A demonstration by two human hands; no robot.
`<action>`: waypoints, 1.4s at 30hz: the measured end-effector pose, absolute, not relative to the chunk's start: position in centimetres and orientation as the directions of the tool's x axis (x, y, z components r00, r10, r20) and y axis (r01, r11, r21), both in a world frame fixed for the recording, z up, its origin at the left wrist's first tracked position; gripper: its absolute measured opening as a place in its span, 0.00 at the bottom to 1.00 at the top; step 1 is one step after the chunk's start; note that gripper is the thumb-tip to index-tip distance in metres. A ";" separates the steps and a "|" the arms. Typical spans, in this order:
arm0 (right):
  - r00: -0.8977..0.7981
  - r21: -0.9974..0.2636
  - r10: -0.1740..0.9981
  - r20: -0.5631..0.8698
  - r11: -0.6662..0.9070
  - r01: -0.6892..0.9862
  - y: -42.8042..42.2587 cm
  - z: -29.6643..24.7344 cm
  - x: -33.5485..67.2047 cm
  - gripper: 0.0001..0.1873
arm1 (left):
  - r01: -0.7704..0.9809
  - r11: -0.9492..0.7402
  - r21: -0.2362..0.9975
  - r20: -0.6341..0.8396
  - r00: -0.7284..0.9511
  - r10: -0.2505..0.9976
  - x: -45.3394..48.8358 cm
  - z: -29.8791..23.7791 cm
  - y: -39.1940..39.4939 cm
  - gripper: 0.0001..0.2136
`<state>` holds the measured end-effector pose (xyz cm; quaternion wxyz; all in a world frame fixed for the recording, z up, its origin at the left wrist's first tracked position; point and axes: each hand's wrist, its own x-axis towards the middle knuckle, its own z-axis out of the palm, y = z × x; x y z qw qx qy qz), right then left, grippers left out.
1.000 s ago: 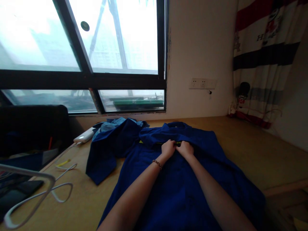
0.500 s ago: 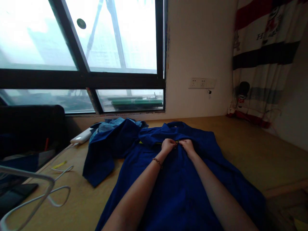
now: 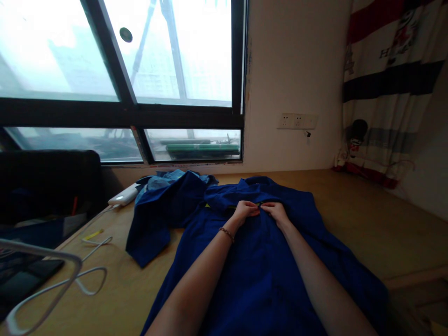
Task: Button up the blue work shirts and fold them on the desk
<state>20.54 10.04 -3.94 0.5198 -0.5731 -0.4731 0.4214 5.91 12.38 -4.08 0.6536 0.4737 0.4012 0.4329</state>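
A dark blue work jacket [image 3: 245,275] lies spread out on the wooden tabletop [image 3: 115,284], its collar towards the wall and one sleeve out to the left. Both hands meet at the upper front of it, below the collar. My left hand [image 3: 246,211], with a beaded bracelet at the wrist, pinches the cloth at the front opening. Close beside it, my right hand [image 3: 275,212] grips the opposite side of the same opening. Between the fingertips a small dark spot shows, too small to make out. A yellow-green strip crosses the chest near the left hand.
Light blue cloth [image 3: 168,179] lies behind the left sleeve, beside a white power bank [image 3: 124,195] with a white cable [image 3: 94,268]. A black chair back [image 3: 49,182] stands at the left. Window, wall sockets [image 3: 297,121] and a patterned curtain [image 3: 388,102] are behind.
The view has shifted slightly, so the scene sits a little further right. Both hands stay at the jacket's front opening, with only small finger movement.
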 end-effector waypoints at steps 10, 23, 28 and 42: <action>0.144 -0.749 0.938 0.316 0.154 0.645 9.0 -3.1 18.8 0.06 | -0.107 0.166 0.980 -0.140 0.222 0.965 6.2 -4.0 12.3 0.08; 0.248 -0.989 0.963 0.105 0.128 -0.076 12.7 -5.8 20.9 0.18 | -0.178 0.248 0.952 -0.213 0.194 0.958 6.6 -3.8 12.5 0.06; 0.237 -0.989 0.967 0.093 0.117 -0.089 12.8 -6.2 21.0 0.19 | -0.170 0.243 0.955 -0.216 0.165 0.962 6.8 -3.7 12.3 0.06; 0.139 -0.969 0.960 0.245 0.235 0.080 12.2 -6.3 21.0 0.18 | 0.041 -0.008 0.999 0.006 0.032 0.999 7.5 -3.7 11.4 0.13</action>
